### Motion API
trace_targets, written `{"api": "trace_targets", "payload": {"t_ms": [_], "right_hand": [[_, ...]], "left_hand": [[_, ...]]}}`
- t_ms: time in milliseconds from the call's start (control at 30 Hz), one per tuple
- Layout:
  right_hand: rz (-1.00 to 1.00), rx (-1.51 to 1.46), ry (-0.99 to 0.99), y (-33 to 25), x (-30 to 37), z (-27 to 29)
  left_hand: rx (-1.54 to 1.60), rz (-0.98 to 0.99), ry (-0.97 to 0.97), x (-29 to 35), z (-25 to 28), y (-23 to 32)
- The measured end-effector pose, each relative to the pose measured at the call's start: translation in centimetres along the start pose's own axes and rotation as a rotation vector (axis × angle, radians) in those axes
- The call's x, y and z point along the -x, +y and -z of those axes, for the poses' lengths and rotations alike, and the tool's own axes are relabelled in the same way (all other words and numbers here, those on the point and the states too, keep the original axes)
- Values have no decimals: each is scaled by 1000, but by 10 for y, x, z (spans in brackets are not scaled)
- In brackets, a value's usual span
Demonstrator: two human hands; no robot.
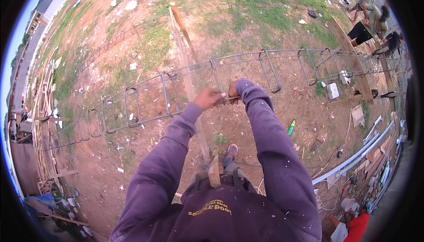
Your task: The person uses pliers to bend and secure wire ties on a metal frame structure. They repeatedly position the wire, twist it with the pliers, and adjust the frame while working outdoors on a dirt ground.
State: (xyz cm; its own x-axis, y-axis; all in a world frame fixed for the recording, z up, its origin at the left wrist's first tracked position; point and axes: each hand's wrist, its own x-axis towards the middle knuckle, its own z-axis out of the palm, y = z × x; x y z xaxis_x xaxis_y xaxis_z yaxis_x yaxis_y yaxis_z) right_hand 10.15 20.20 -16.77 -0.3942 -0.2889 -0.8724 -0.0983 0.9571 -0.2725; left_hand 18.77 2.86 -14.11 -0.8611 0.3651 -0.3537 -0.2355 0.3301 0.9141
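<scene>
A long rebar cage [157, 118], with bent steel stirrups along its thin bars, stretches across in front of me at waist height. My left hand [209, 98] pinches at the lower near corner of one stirrup [216, 75], thumb on top. Right beside it, my right hand [234, 93] is closed in a fist against the near bar; what it grips is hidden behind the fingers. Under the cage, a wooden trestle [185, 63] of crossed boards props it up, its near end close to my body.
More trestle boards [353, 61] support the cage at right, where several people [375, 19] are gathered. A green bottle [291, 127] and a white block [332, 90] lie on the dirt. Long metal profiles [353, 151] and a person in red [357, 226] are lower right; timber [46, 87] lies left.
</scene>
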Motion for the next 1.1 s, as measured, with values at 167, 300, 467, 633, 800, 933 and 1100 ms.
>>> {"api": "trace_targets", "payload": {"t_ms": [167, 300, 467, 633, 800, 933, 1100], "right_hand": [[48, 165, 404, -4, 30, 1], [232, -502, 1197, 1, 95, -63], [447, -390, 1360, -6, 92, -141], [446, -305, 1280, 0, 78, -159], [325, -237, 1272, -34, 87, -174], [104, -153, 1242, -74, 82, -173], [-70, 165, 1111, -97, 92, -146]], "left_hand": [[-91, 33, -111, -5, 6, 2], [-14, 93, -183, -2, 8, 8], [-51, -103, -187, 2, 8, 11], [-128, -40, -166, 0, 7, 11], [-304, -136, 134, 7, -10, 4], [-313, -209, 178, 8, -13, -1], [-379, -173, 88, -7, -4, -7]]}}
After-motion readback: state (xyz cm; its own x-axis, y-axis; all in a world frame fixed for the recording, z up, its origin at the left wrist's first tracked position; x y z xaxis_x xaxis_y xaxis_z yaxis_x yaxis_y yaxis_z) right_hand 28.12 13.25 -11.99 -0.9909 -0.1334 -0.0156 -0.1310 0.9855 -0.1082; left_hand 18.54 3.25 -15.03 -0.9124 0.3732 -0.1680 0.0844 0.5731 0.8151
